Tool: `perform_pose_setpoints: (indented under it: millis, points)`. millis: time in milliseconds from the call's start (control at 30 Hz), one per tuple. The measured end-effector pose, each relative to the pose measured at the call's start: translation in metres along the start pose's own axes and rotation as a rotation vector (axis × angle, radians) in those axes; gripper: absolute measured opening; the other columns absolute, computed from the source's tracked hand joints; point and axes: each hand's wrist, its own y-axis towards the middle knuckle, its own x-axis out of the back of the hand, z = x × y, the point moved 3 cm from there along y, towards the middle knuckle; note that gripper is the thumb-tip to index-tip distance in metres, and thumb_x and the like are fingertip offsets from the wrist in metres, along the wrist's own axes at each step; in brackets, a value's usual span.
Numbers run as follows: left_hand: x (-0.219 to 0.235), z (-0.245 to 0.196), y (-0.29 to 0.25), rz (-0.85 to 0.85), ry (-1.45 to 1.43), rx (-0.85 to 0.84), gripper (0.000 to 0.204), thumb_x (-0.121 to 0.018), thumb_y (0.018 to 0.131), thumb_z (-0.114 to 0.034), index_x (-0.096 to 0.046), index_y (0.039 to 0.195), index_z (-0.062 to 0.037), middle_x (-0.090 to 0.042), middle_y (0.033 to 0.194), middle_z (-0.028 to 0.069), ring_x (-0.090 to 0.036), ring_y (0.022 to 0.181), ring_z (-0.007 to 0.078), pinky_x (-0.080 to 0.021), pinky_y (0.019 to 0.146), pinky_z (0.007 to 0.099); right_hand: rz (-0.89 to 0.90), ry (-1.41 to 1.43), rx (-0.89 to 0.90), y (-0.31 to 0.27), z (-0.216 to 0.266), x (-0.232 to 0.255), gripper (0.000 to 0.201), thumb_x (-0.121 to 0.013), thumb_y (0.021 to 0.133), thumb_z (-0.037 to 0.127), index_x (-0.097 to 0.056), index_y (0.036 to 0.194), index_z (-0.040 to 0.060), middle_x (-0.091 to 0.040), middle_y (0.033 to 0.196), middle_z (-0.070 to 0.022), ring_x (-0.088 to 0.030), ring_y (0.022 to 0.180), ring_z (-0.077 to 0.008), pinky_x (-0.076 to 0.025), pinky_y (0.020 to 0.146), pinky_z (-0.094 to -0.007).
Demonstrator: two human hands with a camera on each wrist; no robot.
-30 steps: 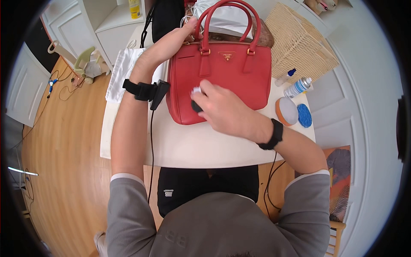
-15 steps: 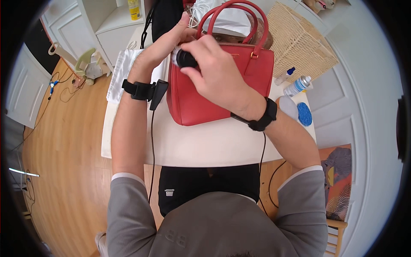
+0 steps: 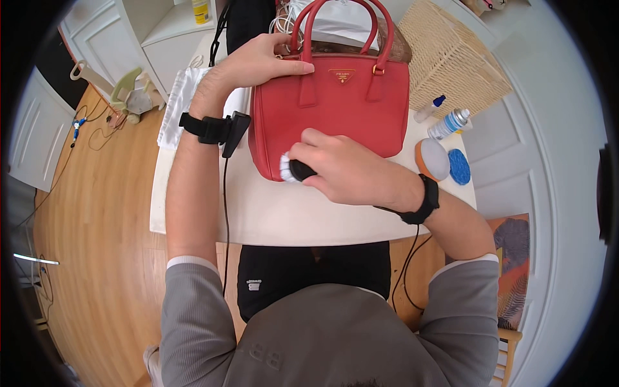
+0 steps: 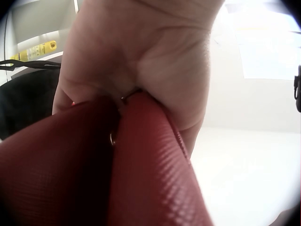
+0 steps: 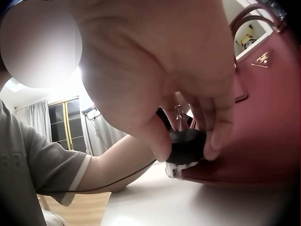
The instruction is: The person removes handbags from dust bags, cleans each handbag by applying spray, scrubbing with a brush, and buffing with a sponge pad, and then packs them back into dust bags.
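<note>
A red handbag (image 3: 361, 116) stands upright on the white table (image 3: 277, 219), its two handles raised. The left hand (image 3: 255, 63) grips the bag's top left corner, thumb on the front face; in the left wrist view the hand (image 4: 141, 61) straddles the folded red side (image 4: 141, 165). The right hand (image 3: 351, 169) pinches a round black brush (image 3: 300, 170) whose white bristles meet the bag's lower left front corner. From the right wrist, fingers and thumb close round the black brush body (image 5: 186, 146), bristles below it by the bag's bottom edge.
Right of the bag are a small blue-capped bottle (image 3: 430, 108), a spray can (image 3: 449, 124), an orange-and-white sponge (image 3: 432, 160) and a blue scrubber (image 3: 458, 166). Behind stands a woven basket (image 3: 451, 58). White cloth (image 3: 174, 119) lies at the left.
The right hand with the brush went up to the bag's top left corner, then down to its lower left corner. The left hand has shifted, its thumb now over the front. The bag has turned slightly.
</note>
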Motion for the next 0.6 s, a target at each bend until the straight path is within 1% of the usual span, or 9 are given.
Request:
perform_pose_setpoints:
  millis: [33,200,267,300,367,400,467,533,600]
  points:
    - [0.0,0.0,0.0,0.01,0.022,0.0,0.079,-0.084,0.089,-0.047,-0.059,0.146,0.0034,-0.072,0.128,0.0203,-0.07,0.117,0.0267,-0.055,0.104,0.0384,-0.006,-0.014,-0.017,-0.006,-0.003,0.003,0.032,-0.079,0.083,0.003,-0.061,0.11,-0.0018,-0.06,0.103,-0.0203,-0.068,0.092,-0.042,-0.058,0.078,-0.0479]
    - [0.0,-0.006,-0.001,0.025,0.048,-0.008,0.075,-0.081,0.092,-0.044,-0.059,0.146,0.0031,-0.072,0.13,0.0203,-0.07,0.12,0.0271,-0.054,0.107,0.0392,-0.096,-0.067,-0.166,-0.054,-0.038,0.024,0.034,-0.076,0.083,0.003,-0.062,0.114,0.0007,-0.061,0.106,-0.02,-0.067,0.098,-0.0427,-0.057,0.083,-0.05]
    - [-0.001,-0.014,-0.004,-0.048,0.184,0.073,0.074,-0.079,0.094,-0.044,-0.059,0.147,0.0027,-0.071,0.133,0.0209,-0.069,0.124,0.0297,-0.053,0.109,0.0403,-0.203,-0.135,-0.277,-0.079,-0.057,0.034,0.034,-0.076,0.083,0.0,-0.061,0.114,0.0,-0.061,0.107,-0.021,-0.066,0.1,-0.044,-0.056,0.083,-0.0509]
    - [-0.002,-0.016,-0.005,-0.045,0.178,0.068,0.074,-0.079,0.094,-0.044,-0.059,0.147,0.0027,-0.071,0.133,0.0209,-0.069,0.124,0.0297,-0.053,0.109,0.0403,-0.201,-0.138,-0.284,-0.09,-0.062,0.037,0.034,-0.076,0.083,0.0,-0.061,0.114,0.0,-0.061,0.107,-0.021,-0.066,0.1,-0.044,-0.056,0.083,-0.0509]
    - [-0.003,-0.017,-0.005,-0.07,0.22,0.079,0.073,-0.078,0.094,-0.044,-0.059,0.147,0.0019,-0.07,0.136,0.022,-0.068,0.126,0.0319,-0.054,0.109,0.0409,-0.233,-0.186,-0.425,-0.112,-0.075,0.045,0.035,-0.076,0.083,-0.002,-0.06,0.115,-0.0008,-0.062,0.107,-0.0227,-0.066,0.1,-0.0463,-0.056,0.084,-0.0512]
    - [-0.004,-0.015,-0.004,-0.066,0.216,0.074,0.073,-0.078,0.094,-0.044,-0.059,0.147,0.0019,-0.07,0.136,0.022,-0.068,0.126,0.0319,-0.054,0.109,0.0409,-0.233,-0.19,-0.432,-0.121,-0.079,0.047,0.035,-0.076,0.083,-0.002,-0.06,0.115,-0.0008,-0.062,0.107,-0.0227,-0.066,0.1,-0.0463,-0.056,0.084,-0.0512]
    - [-0.004,-0.011,-0.002,-0.079,0.222,0.056,0.074,-0.078,0.093,-0.045,-0.059,0.148,0.0012,-0.07,0.136,0.0221,-0.068,0.126,0.0324,-0.054,0.109,0.0418,-0.226,-0.357,-0.582,-0.14,-0.092,0.051,0.036,-0.076,0.083,-0.003,-0.06,0.115,-0.0014,-0.062,0.107,-0.0237,-0.067,0.098,-0.0478,-0.056,0.084,-0.0506]
    - [-0.003,-0.015,-0.004,-0.089,0.223,0.025,0.077,-0.078,0.092,-0.047,-0.058,0.148,0.0022,-0.069,0.136,0.0231,-0.069,0.125,0.0324,-0.054,0.108,0.042,-0.251,-0.383,-0.601,-0.148,-0.1,0.051,0.035,-0.076,0.084,-0.003,-0.059,0.114,-0.002,-0.061,0.107,-0.0238,-0.067,0.097,-0.0487,-0.057,0.084,-0.0506]
    - [0.0,-0.021,-0.008,-0.057,0.269,0.082,0.082,-0.079,0.092,-0.05,-0.056,0.149,0.0034,-0.071,0.132,0.0233,-0.069,0.123,0.032,-0.055,0.106,0.0416,-0.359,-0.47,-0.595,-0.148,-0.1,0.055,0.037,-0.075,0.084,-0.003,-0.06,0.118,0.0004,-0.061,0.11,-0.023,-0.067,0.098,-0.0477,-0.057,0.083,-0.0508]
